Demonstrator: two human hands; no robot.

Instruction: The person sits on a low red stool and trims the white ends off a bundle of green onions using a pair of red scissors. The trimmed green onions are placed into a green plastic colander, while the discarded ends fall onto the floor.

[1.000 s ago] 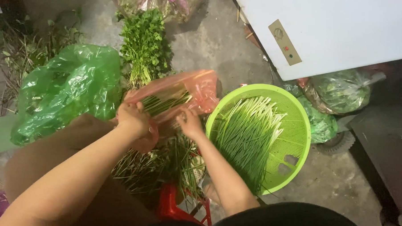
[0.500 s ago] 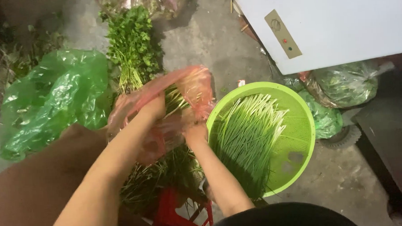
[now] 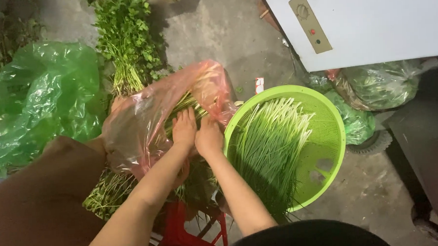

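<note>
My left hand (image 3: 184,129) and my right hand (image 3: 209,137) meet side by side at the mouth of a thin pink plastic bag (image 3: 141,125). Both hands press on a bundle of long green stalks (image 3: 187,103) that lies inside the bag. The fingers curl around the stalks and the bag's edge. More loose green stalks (image 3: 107,192) lie under my forearms. A round green perforated basket (image 3: 321,134) just right of my right hand holds a pile of pale-stemmed green chives (image 3: 270,145).
A crumpled green plastic bag (image 3: 38,95) lies at left. A leafy herb bunch (image 3: 126,39) lies on the concrete floor ahead. A white appliance (image 3: 370,20) stands at top right with bagged greens (image 3: 378,86) below it. A red stool (image 3: 184,233) is near my legs.
My left hand has moved right and down to join my right hand at the bag's mouth. The pink bag has shifted and now covers more of the stalk bundle.
</note>
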